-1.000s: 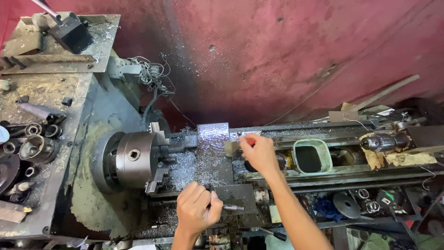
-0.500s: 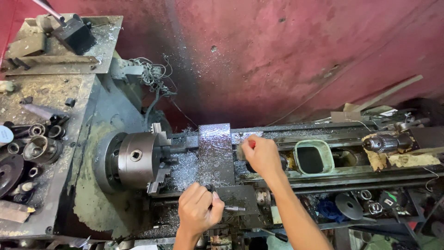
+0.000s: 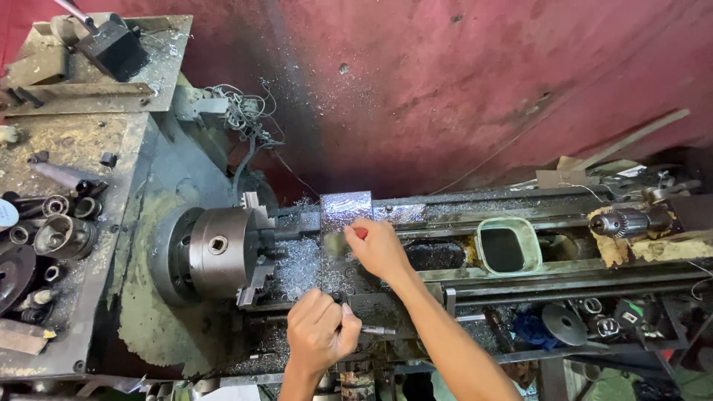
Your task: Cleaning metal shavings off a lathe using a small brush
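Note:
I look down on a metal lathe. My right hand point(image 3: 380, 251) is closed on a small brush with a red handle point(image 3: 360, 232). Its bristles rest on the chip-covered cross slide point(image 3: 346, 205), just right of the steel chuck point(image 3: 219, 252). My left hand point(image 3: 323, 332) is clenched round a crank handle point(image 3: 377, 330) at the front of the carriage, nearer to me. Shiny metal shavings point(image 3: 297, 261) lie heaped between the chuck jaws and the slide.
A green-rimmed tub of dark liquid point(image 3: 505, 249) sits on the lathe bed to the right. Beyond it is a drill chuck in the tailstock point(image 3: 624, 221). Sleeves, sockets and tool bits crowd the headstock top point(image 3: 59, 215) at the left. A red wall point(image 3: 445, 89) stands behind.
My right hand has swept the brush leftwards across the slide, closer to the chuck. My left hand has stayed on the crank handle.

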